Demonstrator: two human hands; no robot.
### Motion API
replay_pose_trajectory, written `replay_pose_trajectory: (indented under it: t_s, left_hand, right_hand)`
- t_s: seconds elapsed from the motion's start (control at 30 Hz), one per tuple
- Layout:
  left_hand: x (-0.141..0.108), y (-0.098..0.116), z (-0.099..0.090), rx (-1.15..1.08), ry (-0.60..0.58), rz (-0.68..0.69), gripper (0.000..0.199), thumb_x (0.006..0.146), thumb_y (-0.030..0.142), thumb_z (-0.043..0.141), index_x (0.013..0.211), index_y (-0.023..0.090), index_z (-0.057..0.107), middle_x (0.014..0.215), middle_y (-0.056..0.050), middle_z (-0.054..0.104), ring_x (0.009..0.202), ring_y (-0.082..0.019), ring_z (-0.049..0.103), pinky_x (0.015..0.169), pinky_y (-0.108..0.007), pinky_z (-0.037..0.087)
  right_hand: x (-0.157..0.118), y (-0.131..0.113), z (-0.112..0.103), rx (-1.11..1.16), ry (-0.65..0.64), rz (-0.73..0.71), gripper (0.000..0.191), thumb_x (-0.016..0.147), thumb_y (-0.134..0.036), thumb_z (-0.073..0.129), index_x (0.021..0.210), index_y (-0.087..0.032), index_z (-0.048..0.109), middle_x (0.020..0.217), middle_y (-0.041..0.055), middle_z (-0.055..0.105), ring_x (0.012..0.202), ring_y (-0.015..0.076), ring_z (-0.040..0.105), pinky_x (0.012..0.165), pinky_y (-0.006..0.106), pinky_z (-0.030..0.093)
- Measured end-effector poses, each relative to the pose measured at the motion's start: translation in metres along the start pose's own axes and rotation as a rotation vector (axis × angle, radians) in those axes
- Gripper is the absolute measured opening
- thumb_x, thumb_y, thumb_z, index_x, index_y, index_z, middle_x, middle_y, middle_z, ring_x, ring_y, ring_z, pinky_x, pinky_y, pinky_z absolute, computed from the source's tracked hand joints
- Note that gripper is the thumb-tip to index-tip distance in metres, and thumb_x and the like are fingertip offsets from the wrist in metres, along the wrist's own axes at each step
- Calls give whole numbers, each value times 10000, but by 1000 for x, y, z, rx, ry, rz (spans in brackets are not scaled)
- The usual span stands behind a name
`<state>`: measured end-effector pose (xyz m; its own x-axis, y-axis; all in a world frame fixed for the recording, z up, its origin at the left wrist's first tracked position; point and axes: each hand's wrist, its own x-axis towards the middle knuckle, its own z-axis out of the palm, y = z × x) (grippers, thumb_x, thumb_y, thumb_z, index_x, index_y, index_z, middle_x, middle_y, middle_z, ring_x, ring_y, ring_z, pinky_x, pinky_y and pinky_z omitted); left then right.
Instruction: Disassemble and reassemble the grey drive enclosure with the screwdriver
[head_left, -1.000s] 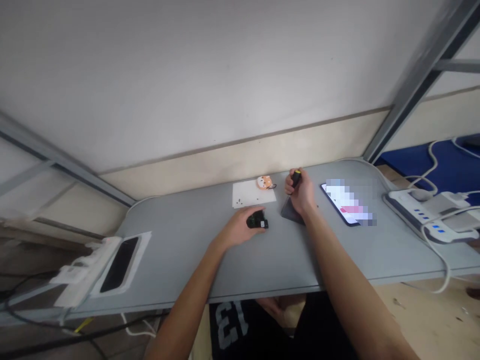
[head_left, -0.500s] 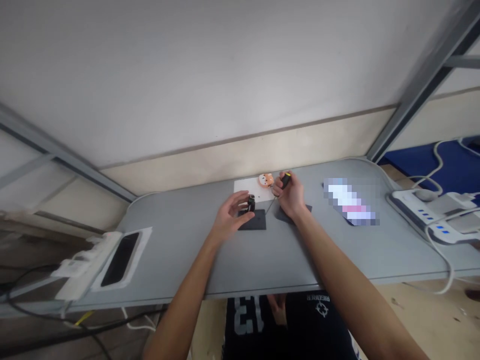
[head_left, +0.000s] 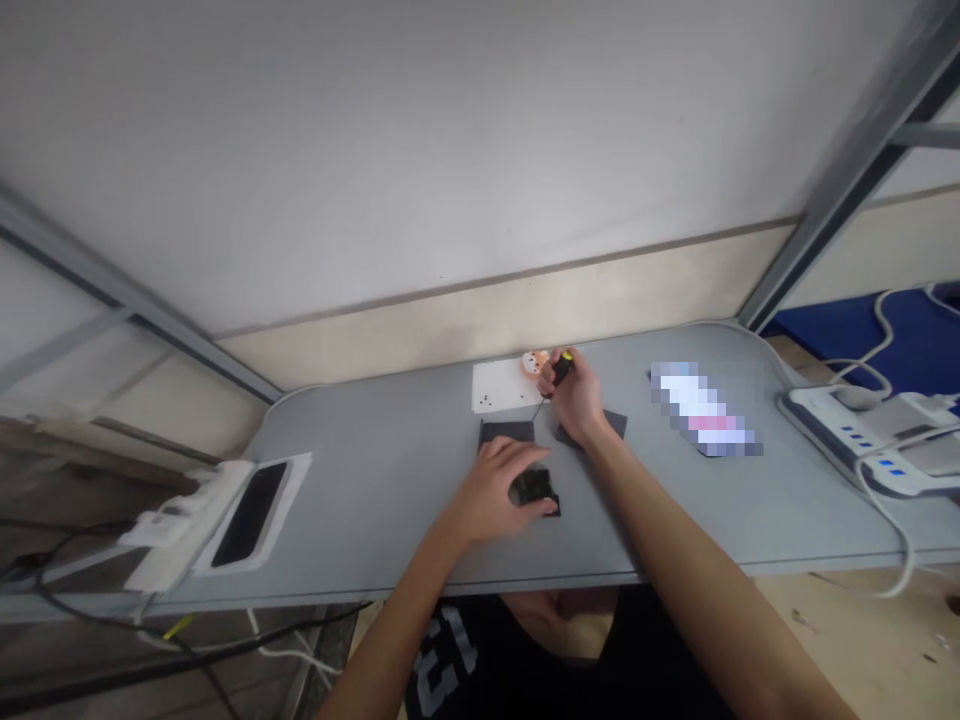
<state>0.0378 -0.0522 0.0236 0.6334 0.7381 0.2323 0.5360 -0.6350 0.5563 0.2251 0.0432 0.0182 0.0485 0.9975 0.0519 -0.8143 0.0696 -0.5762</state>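
My left hand (head_left: 504,490) is closed around a small black part (head_left: 535,486), low over the grey table near its front edge. My right hand (head_left: 574,388) grips a screwdriver (head_left: 562,368) with a black and yellow handle, its thin shaft pointing down to the left. Just beyond my left hand lies a flat dark tray (head_left: 507,431), partly covered by the fingers. Another dark flat piece (head_left: 615,424) lies beneath my right wrist. Behind them is a white sheet (head_left: 499,385) with several tiny dark bits, and an orange and white animal-faced object (head_left: 533,363) sits at its right end.
A phone with a blurred screen (head_left: 705,410) lies to the right, near a white power strip (head_left: 847,440) with cables. At the left are a black phone (head_left: 250,514) on a white sheet and another power strip (head_left: 187,530). The table (head_left: 375,460) meets a wall behind.
My left hand has moved toward me and slightly right with the black part, off the dark tray. My right hand still holds the screwdriver in nearly the same place. The view has shifted slightly.
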Motion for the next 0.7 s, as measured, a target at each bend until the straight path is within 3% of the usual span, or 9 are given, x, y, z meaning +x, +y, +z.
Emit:
replay_pose_trajectory:
  t_s: [0.1,0.13,0.3,0.5,0.7]
  left_hand:
    - [18,-12,-1,67,320,-160,220,996,304,605,1189,224,675,1076,-67,733,1056,-242,610,988,-436,489]
    - [25,-17,-1,115,357,-203,191,1003,301,598,1144,213,692,1030,-66,736,1029,-244,609,970,-431,486]
    - [49,-37,5,304,184,-214,116,982,310,664,990,226,744,983,-48,754,1025,-252,616,914,-410,440]
    - [69,-47,6,311,128,-191,185,1021,278,598,916,211,735,981,-39,772,995,-246,612,902,-413,411]
    - [116,-71,6,417,65,-171,207,1009,294,602,915,190,754,1001,-94,766,1038,-300,590,925,-454,403]
  right_hand:
    - [-1,-2,3,45,0,18,263,999,-382,466,787,-229,494,625,-24,398,513,121,374,495,224,380]
    - [-1,-4,4,61,-4,20,253,997,-380,467,794,-231,497,631,-25,397,514,123,374,501,228,388]
    - [-3,-12,6,113,-16,23,231,992,-378,470,812,-236,496,649,-31,379,517,124,372,520,238,411]
    - [2,-25,-1,146,37,-67,224,988,-365,438,812,-236,485,656,-28,373,533,123,378,532,233,417]
    - [6,-42,-15,78,147,-201,211,961,-397,467,807,-253,456,667,-29,346,528,132,377,520,244,415]
